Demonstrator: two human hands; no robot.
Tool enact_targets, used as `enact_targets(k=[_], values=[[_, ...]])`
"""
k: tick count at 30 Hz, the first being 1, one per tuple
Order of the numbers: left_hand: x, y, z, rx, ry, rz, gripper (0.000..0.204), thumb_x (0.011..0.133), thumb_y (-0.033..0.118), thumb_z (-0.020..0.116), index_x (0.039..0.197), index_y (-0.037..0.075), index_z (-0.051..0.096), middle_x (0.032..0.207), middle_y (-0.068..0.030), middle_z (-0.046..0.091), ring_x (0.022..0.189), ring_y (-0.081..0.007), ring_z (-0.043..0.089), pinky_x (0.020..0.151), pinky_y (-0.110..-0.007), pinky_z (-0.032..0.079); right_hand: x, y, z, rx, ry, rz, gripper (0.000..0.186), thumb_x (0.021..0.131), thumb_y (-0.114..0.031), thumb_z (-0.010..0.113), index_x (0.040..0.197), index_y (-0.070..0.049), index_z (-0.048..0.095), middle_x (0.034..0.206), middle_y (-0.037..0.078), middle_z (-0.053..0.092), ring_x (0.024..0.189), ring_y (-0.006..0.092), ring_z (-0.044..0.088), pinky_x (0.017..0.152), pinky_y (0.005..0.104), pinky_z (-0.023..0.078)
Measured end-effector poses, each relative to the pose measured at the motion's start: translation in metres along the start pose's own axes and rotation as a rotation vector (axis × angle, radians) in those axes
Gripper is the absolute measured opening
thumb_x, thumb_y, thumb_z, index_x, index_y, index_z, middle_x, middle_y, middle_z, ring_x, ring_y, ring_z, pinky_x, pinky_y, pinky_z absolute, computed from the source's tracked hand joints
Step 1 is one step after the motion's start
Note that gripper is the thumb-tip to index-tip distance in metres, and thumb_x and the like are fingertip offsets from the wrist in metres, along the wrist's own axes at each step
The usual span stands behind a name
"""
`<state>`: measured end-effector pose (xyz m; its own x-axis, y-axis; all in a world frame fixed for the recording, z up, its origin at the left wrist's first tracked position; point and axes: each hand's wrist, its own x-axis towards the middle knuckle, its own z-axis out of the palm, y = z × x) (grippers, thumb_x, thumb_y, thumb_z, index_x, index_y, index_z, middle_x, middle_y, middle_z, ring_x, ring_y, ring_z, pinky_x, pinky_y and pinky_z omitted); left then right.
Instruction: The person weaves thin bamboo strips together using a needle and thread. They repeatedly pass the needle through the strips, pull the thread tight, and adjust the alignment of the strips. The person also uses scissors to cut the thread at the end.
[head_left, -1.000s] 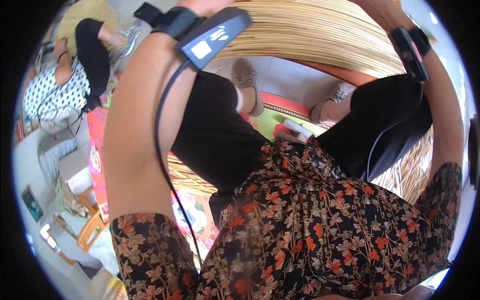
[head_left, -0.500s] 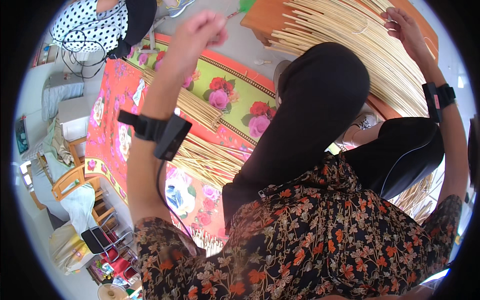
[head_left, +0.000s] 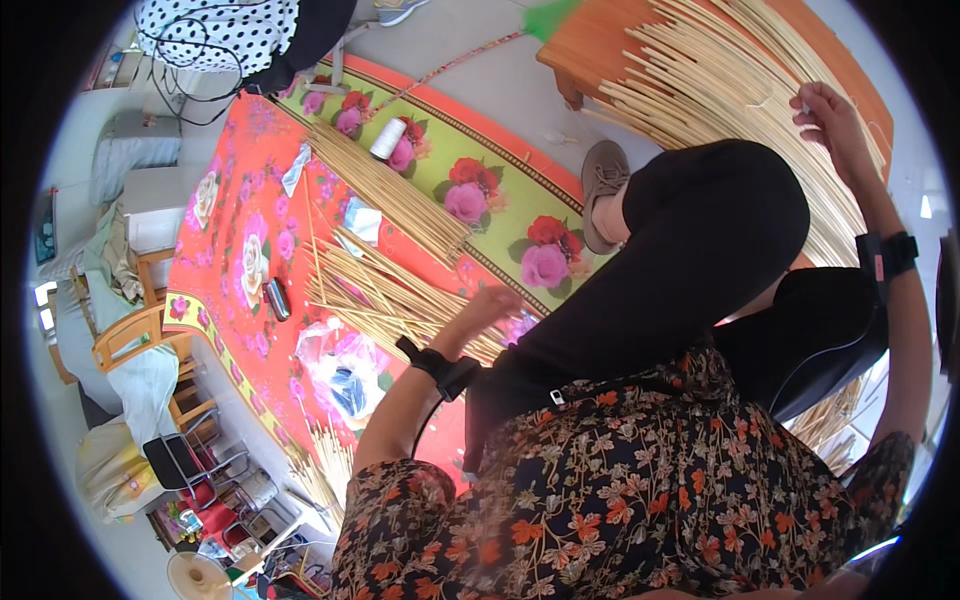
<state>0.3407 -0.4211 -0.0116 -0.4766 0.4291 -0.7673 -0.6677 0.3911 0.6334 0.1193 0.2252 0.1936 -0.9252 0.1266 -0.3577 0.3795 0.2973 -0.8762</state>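
Observation:
My left hand (head_left: 490,308) is held low beside my thigh, over the near end of a loose pile of thin straw-coloured sticks (head_left: 385,285). Its fingers look loosely spread, a little blurred, with nothing visible in them. On the right, my right hand (head_left: 830,118) is raised above a wide row of long pale sticks (head_left: 720,85) lying on an orange-brown wooden table (head_left: 590,45). Its thumb and fingertips come together; whatever they pinch is too small to make out. A pale strand crosses the row near that hand. Both wrists wear black strapped devices.
A red floral cloth (head_left: 235,200) lies at left, bearing a straight bundle of sticks (head_left: 400,195), a white thread spool (head_left: 388,138), a dark cylindrical object (head_left: 277,298) and a clear plastic bag (head_left: 335,355). Wooden chairs (head_left: 130,335) stand left. A person in polka dots sits beyond.
My left hand has dropped from high over the cloth toward my thigh, and its fingers have loosened. My right hand stays over the stick row. The view has shifted, uncovering the thread spool.

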Motion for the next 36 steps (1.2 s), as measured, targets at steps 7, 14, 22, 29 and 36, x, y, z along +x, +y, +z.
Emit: enact_targets(k=[7,14,22,29,36], values=[[0.017,-0.034,-0.001,0.215,-0.117,0.037,0.029,0.097,0.015,0.073,0.124,0.005,0.078,0.108,-0.0067,0.079,0.099,-0.0153,0.072,0.092,-0.033,0.058,0.004,0.013,-0.002,-0.054,-0.023,0.0,0.027,0.11,-0.036,0.061,0.118,-0.011,0.066,0.105,-0.001,0.071,0.087,0.0057,0.069,0.077,0.0221,0.057],[0.044,0.013,-0.048,-0.071,0.099,0.238,0.017,0.1,0.016,0.073,0.111,0.004,0.078,0.117,-0.0086,0.077,0.104,-0.0162,0.071,0.089,-0.033,0.057,-0.01,0.018,-0.015,-0.133,0.11,-0.041,0.023,0.108,-0.023,0.062,0.117,-0.002,0.068,0.106,0.006,0.072,0.083,0.0151,0.072,0.07,0.0275,0.06],[0.038,0.401,-0.054,0.389,0.196,0.511,0.033,0.11,0.024,0.058,0.133,0.002,0.066,0.133,-0.0064,0.07,0.114,-0.0184,0.068,0.101,-0.033,0.053,-0.004,0.009,0.007,-0.134,0.116,-0.157,0.023,0.102,-0.014,0.069,0.115,0.005,0.067,0.097,0.011,0.071,0.072,0.019,0.074,0.058,0.0335,0.063],[0.12,0.576,0.081,0.571,-0.431,0.724,0.042,0.111,0.022,0.054,0.146,0.0,0.057,0.145,-0.0127,0.064,0.126,-0.0218,0.063,0.109,-0.036,0.049,-0.044,-0.006,0.015,0.049,0.198,-0.227,0.023,0.103,-0.015,0.066,0.112,0.006,0.067,0.094,0.011,0.071,0.074,0.0192,0.075,0.058,0.0319,0.063],[0.19,0.532,0.154,0.133,-0.675,0.468,0.03,0.113,0.02,0.052,0.136,0.002,0.057,0.133,-0.0153,0.064,0.119,-0.026,0.065,0.102,-0.038,0.055,-0.073,-0.029,0.038,0.299,0.242,-0.252,0.019,0.106,-0.015,0.062,0.107,0.004,0.066,0.101,0.014,0.074,0.08,0.0198,0.074,0.064,0.0338,0.064]])
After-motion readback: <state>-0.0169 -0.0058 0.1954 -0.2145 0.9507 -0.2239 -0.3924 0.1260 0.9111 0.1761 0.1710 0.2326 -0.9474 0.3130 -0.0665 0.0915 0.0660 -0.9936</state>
